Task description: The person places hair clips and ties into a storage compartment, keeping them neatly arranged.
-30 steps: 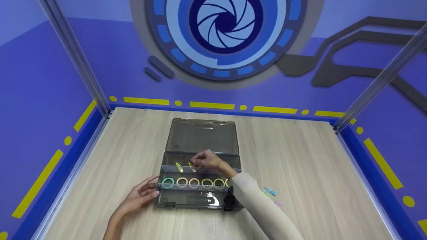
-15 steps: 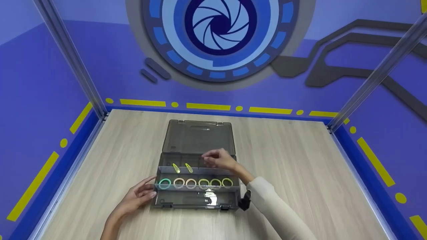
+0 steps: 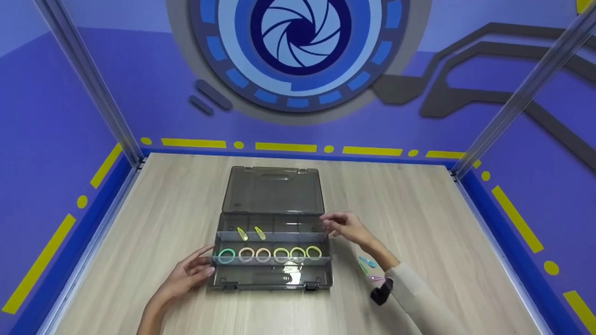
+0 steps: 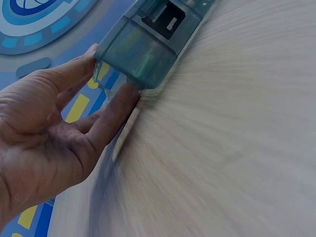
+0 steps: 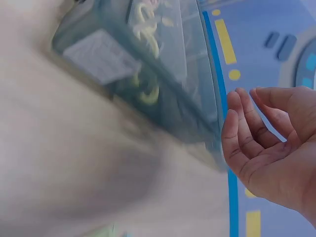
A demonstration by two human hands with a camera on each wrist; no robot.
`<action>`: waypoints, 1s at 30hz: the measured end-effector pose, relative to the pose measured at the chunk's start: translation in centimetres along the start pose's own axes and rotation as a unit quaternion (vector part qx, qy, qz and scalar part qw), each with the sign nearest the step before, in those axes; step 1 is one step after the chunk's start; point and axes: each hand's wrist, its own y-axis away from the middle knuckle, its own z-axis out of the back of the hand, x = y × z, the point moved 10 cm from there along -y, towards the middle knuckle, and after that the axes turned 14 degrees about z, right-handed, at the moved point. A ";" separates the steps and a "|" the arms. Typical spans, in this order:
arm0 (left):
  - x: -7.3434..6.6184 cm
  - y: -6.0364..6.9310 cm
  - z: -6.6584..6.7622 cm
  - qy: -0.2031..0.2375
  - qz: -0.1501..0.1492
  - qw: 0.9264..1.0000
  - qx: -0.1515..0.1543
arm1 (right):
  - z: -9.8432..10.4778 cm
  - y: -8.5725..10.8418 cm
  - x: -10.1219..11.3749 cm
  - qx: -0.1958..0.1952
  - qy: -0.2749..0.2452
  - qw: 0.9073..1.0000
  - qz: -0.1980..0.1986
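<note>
Left of the box (image 3: 251, 278), your left hand (image 3: 182, 278) is touching its edge with relaxed fingers; to its right, your right hand (image 3: 348, 228) is hovering released, worktop (image 3: 409, 209) stretching past the clips (image 3: 368, 262). Only the right wrist view is showing its white label (image 5: 101, 56).

I can read no writing; the pale label (image 5: 102, 56) on the right side of the box (image 3: 253, 278) is blurred.
</note>
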 end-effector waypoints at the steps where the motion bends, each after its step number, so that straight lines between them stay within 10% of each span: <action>1: 0.0 0.0 0.0 -0.001 0.000 1.000 -0.001 | 0.5 0.4 -0.2 -0.004 0.000 1.000 -0.005; 16: -0.6 -0.2 0.4 -0.023 0.004 1.000 -0.012 | 5.2 7.1 -3.6 -0.022 0.017 0.998 -0.059; 30: -1.3 0.1 0.2 -0.030 -0.016 0.999 0.014 | 7.4 10.0 -4.8 0.002 0.084 0.996 -0.018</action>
